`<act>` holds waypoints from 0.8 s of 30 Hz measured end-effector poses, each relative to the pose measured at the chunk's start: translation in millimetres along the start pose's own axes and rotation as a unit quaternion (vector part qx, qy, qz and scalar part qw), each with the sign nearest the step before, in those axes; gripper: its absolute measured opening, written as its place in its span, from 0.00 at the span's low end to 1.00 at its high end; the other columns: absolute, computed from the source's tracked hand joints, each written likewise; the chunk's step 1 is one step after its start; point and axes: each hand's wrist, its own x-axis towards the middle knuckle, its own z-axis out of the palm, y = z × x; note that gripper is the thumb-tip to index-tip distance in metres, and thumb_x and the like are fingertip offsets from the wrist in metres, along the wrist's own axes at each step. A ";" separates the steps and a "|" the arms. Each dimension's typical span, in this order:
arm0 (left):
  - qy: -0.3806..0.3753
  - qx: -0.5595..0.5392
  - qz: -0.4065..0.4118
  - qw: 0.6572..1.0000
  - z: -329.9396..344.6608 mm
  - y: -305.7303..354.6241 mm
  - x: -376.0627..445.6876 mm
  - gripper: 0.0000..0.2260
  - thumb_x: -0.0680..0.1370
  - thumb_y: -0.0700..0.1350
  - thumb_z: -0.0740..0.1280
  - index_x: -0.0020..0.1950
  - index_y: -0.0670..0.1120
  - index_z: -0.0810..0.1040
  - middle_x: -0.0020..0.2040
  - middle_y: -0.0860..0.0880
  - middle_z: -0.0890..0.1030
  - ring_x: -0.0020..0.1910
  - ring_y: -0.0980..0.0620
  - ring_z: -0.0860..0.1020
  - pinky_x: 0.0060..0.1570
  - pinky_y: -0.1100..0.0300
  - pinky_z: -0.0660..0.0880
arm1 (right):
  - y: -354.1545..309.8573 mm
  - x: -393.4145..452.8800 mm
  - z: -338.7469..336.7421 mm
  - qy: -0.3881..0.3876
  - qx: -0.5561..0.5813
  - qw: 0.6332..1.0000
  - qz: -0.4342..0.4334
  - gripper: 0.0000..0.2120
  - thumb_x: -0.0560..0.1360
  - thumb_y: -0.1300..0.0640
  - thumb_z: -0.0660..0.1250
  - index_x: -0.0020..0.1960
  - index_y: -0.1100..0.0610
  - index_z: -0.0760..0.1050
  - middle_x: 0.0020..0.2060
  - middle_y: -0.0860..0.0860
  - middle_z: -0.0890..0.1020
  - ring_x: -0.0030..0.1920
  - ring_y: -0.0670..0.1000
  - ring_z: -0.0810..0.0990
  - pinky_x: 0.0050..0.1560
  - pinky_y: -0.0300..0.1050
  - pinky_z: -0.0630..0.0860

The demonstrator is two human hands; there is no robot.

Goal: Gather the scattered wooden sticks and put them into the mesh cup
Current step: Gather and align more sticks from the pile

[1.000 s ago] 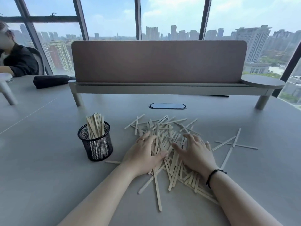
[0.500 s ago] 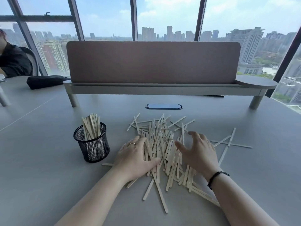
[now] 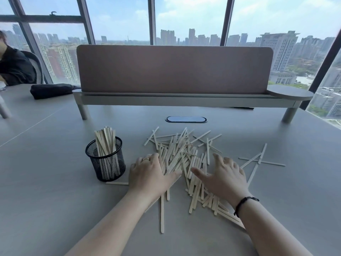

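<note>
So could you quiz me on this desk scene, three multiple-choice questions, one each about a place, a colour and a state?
1. Where does the mesh cup stand relative to the stick pile?
A. to its left
B. to its right
C. on top of it

2. What colour is the cup?
A. white
B. black
C. red

3. What are the left hand and right hand doing?
A. both lifted clear of the table
B. each carrying the cup
C. resting on the pile from either side

Answers:
1. A: the cup stands left of the pile, just beyond the left hand.
2. B: its wire mesh is black, with pale sticks standing inside.
3. C: both hands lie on the pile with spread fingers, one on each side.
</note>
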 end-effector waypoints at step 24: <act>0.029 -0.026 0.030 0.999 -1.3 15.9 0.3 0.13 0.78 0.55 0.67 0.52 0.46 0.75 0.52 0.45 0.83 0.54 0.42 0.79 0.43 0.53 0.72 | -6.9 5.0 13.9 -0.007 0.060 0.996 -0.063 0.40 0.73 0.30 0.58 0.78 0.51 0.58 0.75 0.51 0.64 0.77 0.52 0.59 0.77 0.50 0.51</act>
